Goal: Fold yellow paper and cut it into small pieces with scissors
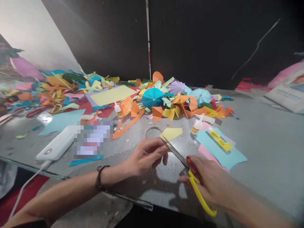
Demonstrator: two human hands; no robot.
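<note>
Perilously close, yellow-handled steel scissors (182,159) in the curled right hand (209,180) beside the fingers of the left hand (144,156) pinching pale yellow paper (172,133), any slip risking a cut.

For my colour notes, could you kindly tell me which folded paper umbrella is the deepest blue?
The teal umbrella, leftmost of three; the lilac umbrella and pale blue umbrella are lighter.
</note>
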